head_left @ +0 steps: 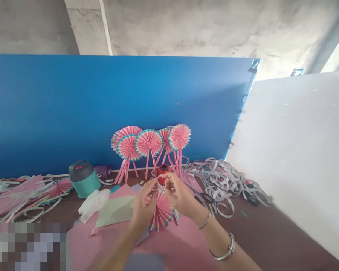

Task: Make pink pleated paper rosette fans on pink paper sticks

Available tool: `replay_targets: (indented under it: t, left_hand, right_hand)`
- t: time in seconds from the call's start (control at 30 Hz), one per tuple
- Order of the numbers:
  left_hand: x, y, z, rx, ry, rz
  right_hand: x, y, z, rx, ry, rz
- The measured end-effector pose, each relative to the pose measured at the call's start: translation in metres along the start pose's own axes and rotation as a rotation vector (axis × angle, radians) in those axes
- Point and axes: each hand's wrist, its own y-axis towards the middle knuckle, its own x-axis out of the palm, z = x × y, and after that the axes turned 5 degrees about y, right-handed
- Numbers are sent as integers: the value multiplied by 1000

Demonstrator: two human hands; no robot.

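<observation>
My left hand (143, 203) and my right hand (180, 196) meet above the table, fingers bent inward. Between their fingertips is a thin, curled white strip (160, 185), pinched on both sides. Just under the hands lies a pleated pink paper fan (160, 215) with a pale, blue-tinged edge; my fingers partly cover its top. Behind my fingertips stands a small red and black object (164, 170), partly hidden. Dark-handled scissors (205, 197) lie beside my right wrist.
Several finished pink fans (149, 143) on paper sticks lean against the blue panel (73, 101). A teal container (85, 181) with a grey lid stands left, near crumpled white plastic (93, 204). Pink sheets (81, 239) cover the table front. Curled white strips (220, 180) are heaped right.
</observation>
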Motion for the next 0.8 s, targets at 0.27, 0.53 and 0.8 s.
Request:
replay_targets:
  t: [0.27, 0.53, 0.8]
  left_hand:
    - [0, -1, 6, 11, -70, 10]
    - [2, 3, 0, -113, -320, 86]
    - [-8, 6, 6, -171, -342, 115]
  right_hand:
    - [3, 0, 6, -110, -125, 63]
    - [4, 0, 5, -150, -262, 51]
    - [-1, 3, -2, -103, -513, -62]
